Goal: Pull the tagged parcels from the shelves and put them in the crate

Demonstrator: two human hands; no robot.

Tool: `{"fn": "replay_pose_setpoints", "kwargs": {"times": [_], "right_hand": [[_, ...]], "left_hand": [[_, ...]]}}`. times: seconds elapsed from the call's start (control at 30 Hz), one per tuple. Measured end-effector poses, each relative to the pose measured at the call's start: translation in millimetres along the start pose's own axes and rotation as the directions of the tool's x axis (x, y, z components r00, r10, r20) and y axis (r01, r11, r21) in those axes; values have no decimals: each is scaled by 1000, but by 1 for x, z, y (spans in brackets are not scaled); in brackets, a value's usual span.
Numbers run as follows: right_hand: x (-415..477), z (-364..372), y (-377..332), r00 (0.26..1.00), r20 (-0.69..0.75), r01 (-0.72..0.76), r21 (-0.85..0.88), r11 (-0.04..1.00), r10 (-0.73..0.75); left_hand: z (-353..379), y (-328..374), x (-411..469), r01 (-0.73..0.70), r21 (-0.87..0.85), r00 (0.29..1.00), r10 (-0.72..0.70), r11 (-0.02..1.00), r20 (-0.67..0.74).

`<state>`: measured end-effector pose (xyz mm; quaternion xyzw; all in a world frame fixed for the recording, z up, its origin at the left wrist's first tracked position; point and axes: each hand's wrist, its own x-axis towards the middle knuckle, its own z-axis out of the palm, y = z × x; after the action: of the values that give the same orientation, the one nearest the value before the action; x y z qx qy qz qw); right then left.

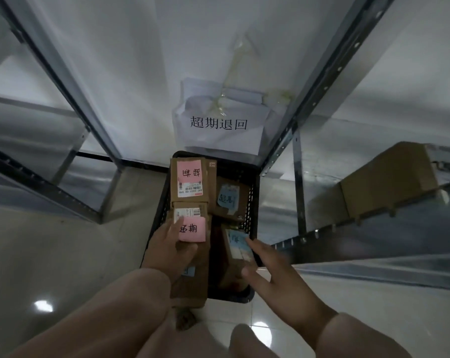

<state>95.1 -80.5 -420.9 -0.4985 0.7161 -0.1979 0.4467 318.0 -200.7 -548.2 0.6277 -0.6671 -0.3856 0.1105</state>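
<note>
Grips the pink-tagged parcel (192,229) in the left hand (167,244), lower centre, over the black crate (252,200), seemingly to slot it beside those already packed; spans the blue-tagged parcel (238,244) with the right hand (278,277), gripping or merely steadying, too blurred to tell

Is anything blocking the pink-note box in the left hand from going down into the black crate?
Yes, likely. Another cardboard box lies right under the pink-tagged parcel the left hand holds, so it would land on top, not on the crate floor.
</note>
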Motion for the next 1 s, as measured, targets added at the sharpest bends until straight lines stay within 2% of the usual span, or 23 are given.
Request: {"fn": "replay_pose_setpoints", "kwargs": {"times": [0.13, 0.27, 0.4, 0.53, 0.73, 1.0], "right_hand": [[-40, -17, 11, 984, -60, 159, -139, 977, -169], [-95, -45, 40, 960, -131, 210, -242, 947, -246], [-164, -87, 86, 920, -249, 210, -340, 917, -303], [-235, -139, 130, 840, -456, 101, -399, 911, -293], [-344, -221, 195, 685, -685, -92, -420, 903, -249], [-465, -301, 275, 456, -885, -365, -285, 886, -97]], "left_hand": [[-2, 61, -57, -286, 256, 952, 305, 923, -37], [10, 132, -130, -432, 298, 883, 467, 851, -52], [46, 196, -203, -589, 306, 779, 626, 749, -33], [96, 268, -256, -691, 336, 680, 733, 640, 1], [175, 385, -326, -825, 286, 520, 853, 488, 46], [265, 529, -395, -952, 271, 196, 964, 143, 180]]}}
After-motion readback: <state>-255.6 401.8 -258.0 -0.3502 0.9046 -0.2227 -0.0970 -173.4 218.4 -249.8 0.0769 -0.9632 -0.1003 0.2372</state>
